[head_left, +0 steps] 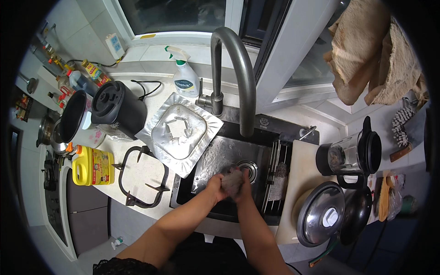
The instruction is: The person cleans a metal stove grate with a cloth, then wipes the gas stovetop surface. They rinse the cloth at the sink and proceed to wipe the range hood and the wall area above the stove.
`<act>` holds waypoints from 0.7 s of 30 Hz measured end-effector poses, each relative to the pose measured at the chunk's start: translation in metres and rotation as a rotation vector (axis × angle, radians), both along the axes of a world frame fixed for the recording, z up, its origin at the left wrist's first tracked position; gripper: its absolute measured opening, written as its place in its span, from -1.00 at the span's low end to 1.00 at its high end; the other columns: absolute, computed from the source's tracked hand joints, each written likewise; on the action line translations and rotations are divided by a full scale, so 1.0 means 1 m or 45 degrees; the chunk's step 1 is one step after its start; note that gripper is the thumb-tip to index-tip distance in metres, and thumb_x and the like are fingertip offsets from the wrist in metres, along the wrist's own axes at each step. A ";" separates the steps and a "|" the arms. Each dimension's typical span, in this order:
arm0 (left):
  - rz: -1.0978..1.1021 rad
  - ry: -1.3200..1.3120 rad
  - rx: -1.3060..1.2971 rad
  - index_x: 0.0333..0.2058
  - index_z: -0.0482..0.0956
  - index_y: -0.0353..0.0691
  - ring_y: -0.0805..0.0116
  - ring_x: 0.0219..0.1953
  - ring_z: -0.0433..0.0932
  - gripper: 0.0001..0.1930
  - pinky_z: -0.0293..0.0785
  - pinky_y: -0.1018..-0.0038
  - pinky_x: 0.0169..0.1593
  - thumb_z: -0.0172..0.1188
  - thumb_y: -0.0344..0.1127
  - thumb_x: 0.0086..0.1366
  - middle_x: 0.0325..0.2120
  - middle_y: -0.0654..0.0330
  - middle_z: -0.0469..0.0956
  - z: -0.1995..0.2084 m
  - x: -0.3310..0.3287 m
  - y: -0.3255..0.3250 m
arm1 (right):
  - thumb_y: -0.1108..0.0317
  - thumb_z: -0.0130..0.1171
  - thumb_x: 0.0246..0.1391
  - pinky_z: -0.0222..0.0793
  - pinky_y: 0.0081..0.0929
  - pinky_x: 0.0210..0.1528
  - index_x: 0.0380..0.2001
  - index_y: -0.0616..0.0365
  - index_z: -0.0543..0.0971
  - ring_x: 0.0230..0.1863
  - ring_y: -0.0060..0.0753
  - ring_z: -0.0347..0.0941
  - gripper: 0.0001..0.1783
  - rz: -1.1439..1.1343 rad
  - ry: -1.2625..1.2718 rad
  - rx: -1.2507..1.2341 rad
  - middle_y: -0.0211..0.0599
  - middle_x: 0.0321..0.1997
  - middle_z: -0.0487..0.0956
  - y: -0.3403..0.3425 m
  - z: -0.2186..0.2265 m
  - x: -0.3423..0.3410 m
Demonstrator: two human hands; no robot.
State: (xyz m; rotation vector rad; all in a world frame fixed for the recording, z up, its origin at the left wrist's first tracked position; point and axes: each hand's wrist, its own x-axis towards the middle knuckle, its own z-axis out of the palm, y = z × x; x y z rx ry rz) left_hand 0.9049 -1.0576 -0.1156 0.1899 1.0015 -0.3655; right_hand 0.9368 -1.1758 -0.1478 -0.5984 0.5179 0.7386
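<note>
We see the left hand and right hand curled around a blurred grey-brown bundle over the sink, fingers partly hidden; from the bundle, the faucet arches at twelve o'clock, the foil sheet between ten and eleven.

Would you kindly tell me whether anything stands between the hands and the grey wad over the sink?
Nothing visible: left hand and right hand both have their grip directly on the grey wad; the faucet stands beyond it.
</note>
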 end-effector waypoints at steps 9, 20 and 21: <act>-1.052 -0.373 0.454 -0.24 0.49 -0.25 0.41 -0.57 0.44 -0.55 0.26 0.53 -0.56 0.40 -0.12 -0.04 -0.51 0.20 0.50 0.016 -0.017 0.013 | 0.32 0.27 0.00 0.35 -0.55 -0.37 -0.43 0.08 0.41 -0.41 -0.52 0.43 -0.78 0.371 -0.520 -0.633 -0.45 -0.47 0.46 0.000 0.018 0.014; -1.609 -0.223 1.029 -0.45 0.52 -0.34 0.40 -0.70 0.40 -0.68 0.21 0.48 -0.68 0.36 -0.25 -0.15 -0.66 0.14 0.46 0.057 0.001 0.009 | 0.42 0.20 -0.36 0.22 -0.52 -0.50 -0.59 0.13 0.38 -0.52 -0.64 0.23 -0.80 0.622 -0.979 -1.154 -0.52 -0.60 0.32 0.011 0.035 0.026; -1.530 -0.252 1.059 -0.44 0.52 -0.35 0.39 -0.70 0.41 -0.69 0.23 0.46 -0.68 0.33 -0.26 -0.12 -0.65 0.13 0.47 0.045 -0.003 0.005 | 0.43 0.20 -0.36 0.21 -0.53 -0.50 -0.59 0.13 0.38 -0.53 -0.64 0.23 -0.80 0.619 -0.966 -1.154 -0.52 -0.61 0.32 0.012 0.038 0.025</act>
